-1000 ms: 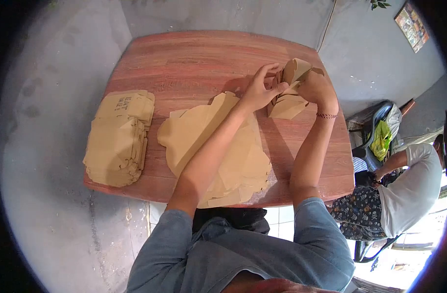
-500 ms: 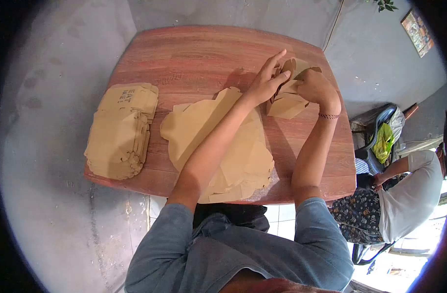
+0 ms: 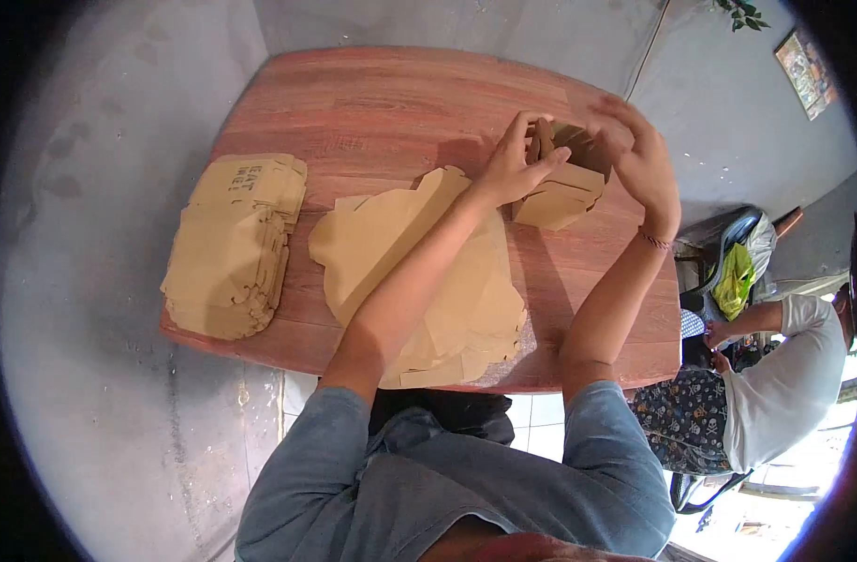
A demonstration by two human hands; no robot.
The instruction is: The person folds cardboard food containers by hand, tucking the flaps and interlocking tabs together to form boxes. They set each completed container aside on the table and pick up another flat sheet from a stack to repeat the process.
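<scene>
A small brown cardboard box (image 3: 558, 201) stands at the right of the table with its top open and its inside showing. My left hand (image 3: 520, 167) grips its left side, thumb toward the near edge and fingers around the far left flap. On the other side of the box, my right hand (image 3: 644, 173) is raised with its fingers spread, somewhat blurred, holding nothing. Flat cardboard blanks (image 3: 363, 248) lie in a loose pile under my left forearm.
A neat stack of folded cardboard blanks (image 3: 227, 258), with printed lettering on top, sits at the left of the wooden table (image 3: 372, 103). To the right, another person (image 3: 784, 384) in a white shirt sits near a chair holding a yellow-green bag (image 3: 734, 276).
My right hand has come out of the box opening and moved right, its fingers spreading. The box top is now more open. My left hand has stayed at the box's left side.
</scene>
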